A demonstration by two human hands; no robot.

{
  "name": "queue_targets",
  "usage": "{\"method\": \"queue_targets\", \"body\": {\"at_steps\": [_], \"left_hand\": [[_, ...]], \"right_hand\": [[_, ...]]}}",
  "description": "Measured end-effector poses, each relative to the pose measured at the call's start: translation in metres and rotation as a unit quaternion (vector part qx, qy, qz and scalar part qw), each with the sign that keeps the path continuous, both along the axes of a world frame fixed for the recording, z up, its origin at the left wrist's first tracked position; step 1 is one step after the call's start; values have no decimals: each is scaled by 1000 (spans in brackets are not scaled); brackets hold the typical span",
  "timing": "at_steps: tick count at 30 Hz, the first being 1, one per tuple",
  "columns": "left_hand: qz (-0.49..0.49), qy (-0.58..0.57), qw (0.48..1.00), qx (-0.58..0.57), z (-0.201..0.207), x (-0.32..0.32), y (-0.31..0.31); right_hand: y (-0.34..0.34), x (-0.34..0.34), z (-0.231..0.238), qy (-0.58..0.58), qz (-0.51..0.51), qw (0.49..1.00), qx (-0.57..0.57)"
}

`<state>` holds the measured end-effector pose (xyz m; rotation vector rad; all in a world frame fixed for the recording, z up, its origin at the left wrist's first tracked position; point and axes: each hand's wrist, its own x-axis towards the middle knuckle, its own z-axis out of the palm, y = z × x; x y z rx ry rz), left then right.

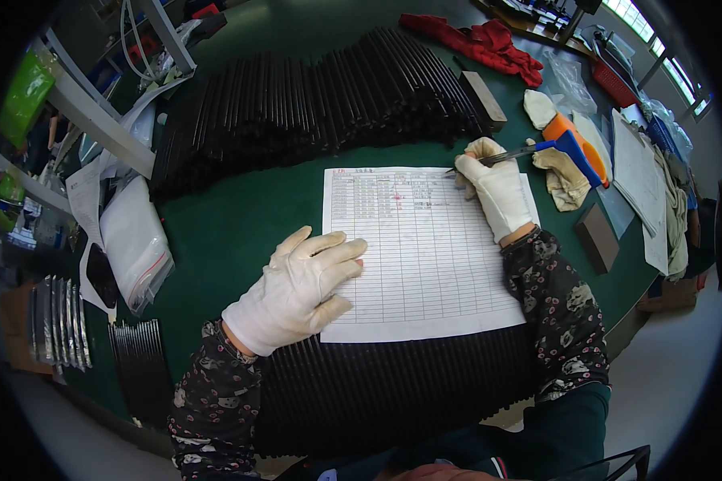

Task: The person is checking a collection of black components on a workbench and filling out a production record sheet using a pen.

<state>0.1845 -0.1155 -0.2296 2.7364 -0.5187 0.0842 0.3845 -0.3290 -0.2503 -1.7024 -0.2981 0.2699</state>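
Note:
A white printed form with a ruled table (425, 272) lies on the bench, with handwriting in its upper rows. My left hand (297, 284), in a white glove, rests flat on the sheet's left edge with fingers spread. My gloved right hand (493, 184) is closed around a slim dark pen (501, 156), its tip at the upper right of the form. Beyond that hand lies a tool with blue and orange handles (582, 152), beside a crumpled off-white glove (565, 180). Under the sheet's near edge, black rods (401, 393) lie in a row.
A large stack of black rods (313, 96) spans the far side of the green bench (217, 232). Red cloth (489, 48) lies at the far right, near a rectangular block (483, 100). Another block (598, 238) sits at right. Clear plastic bags (135, 240) and a smaller rod bundle (142, 365) are at left.

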Motion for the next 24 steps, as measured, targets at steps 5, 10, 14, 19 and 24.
{"method": "queue_targets", "body": {"at_steps": [5, 10, 14, 19, 24], "left_hand": [[0, -11, 1000, -18, -2, -1, 1], [1, -7, 1000, -12, -3, -1, 1], [4, 19, 999, -26, -3, -2, 2], [-3, -5, 1000, -27, -5, -2, 3], [-5, -21, 1000, -16, -6, -2, 3]], "right_hand": [[1, 1, -2, 3, -1, 1000, 8], [1, 1, -3, 4, 2, 1000, 9], [1, 2, -3, 4, -1, 1000, 7], [1, 1, -3, 5, -3, 1000, 12], [1, 1, -1, 2, 0, 1000, 7]]}}
